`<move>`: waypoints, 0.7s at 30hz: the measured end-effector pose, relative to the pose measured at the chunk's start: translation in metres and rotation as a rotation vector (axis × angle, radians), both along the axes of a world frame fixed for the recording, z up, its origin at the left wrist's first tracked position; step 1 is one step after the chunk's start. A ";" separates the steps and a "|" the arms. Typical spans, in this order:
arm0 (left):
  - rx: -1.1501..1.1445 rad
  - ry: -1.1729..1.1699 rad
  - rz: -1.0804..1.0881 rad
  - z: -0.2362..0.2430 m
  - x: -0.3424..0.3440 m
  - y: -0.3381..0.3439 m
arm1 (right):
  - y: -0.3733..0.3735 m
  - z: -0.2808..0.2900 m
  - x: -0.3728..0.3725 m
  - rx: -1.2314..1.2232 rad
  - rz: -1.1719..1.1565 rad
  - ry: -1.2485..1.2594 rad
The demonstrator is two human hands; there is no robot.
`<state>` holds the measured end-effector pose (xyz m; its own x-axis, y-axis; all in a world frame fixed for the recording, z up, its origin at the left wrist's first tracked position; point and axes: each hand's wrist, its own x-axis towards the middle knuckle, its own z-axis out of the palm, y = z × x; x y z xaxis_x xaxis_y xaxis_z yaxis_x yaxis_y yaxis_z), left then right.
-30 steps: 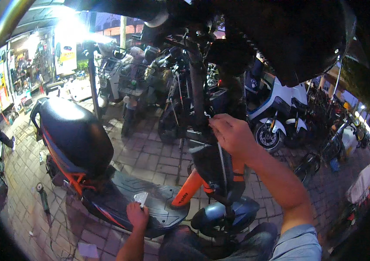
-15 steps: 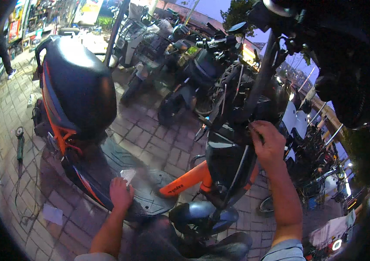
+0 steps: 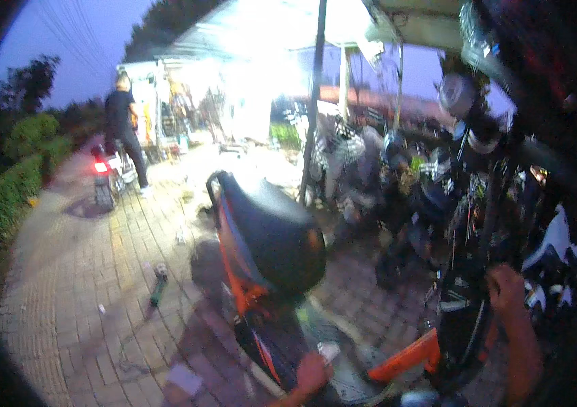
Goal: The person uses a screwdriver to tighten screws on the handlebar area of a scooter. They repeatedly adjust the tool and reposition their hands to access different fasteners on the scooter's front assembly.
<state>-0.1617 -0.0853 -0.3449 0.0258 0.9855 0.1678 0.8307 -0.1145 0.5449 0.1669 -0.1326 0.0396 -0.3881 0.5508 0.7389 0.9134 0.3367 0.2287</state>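
An electric scooter stands before me, with a bulky black seat (image 3: 271, 234), a grey footboard (image 3: 353, 386) and an orange frame tube (image 3: 407, 356). Low over the footboard, my left hand (image 3: 312, 373) is closed on a small white piece (image 3: 328, 351), too blurred to name. My right hand (image 3: 507, 290) is raised at the side of the scooter's black front panel (image 3: 461, 305), by the steering column. Its fingers are curled against that dark part, and anything between them is hidden.
A green-handled tool (image 3: 157, 288) and a white sheet (image 3: 185, 380) lie on the paving. A person (image 3: 120, 119) stands beside a motorbike (image 3: 105, 182) with a red tail light. A dark pole (image 3: 313, 102) rises behind the seat. Parked two-wheelers (image 3: 397, 197) crowd the right.
The view has swung up and to the left, bringing the lit stall and the person into sight. Both hands stay at about the same places on the scooter.
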 end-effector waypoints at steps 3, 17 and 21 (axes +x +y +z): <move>0.124 0.093 0.134 -0.069 -0.020 0.036 | 0.038 -0.019 0.006 0.079 0.142 0.078; 0.307 -0.090 -0.050 -0.026 -0.002 0.011 | 0.005 0.009 -0.016 -0.116 -0.102 0.075; 0.345 -0.064 -0.046 -0.018 0.001 0.006 | 0.005 0.009 -0.022 -0.036 0.042 0.103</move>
<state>-0.1611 -0.0788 -0.3631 0.0478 0.8684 0.4935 0.7856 -0.3379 0.5184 0.1448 -0.1279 0.0483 -0.3347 0.5622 0.7562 0.9163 0.3815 0.1219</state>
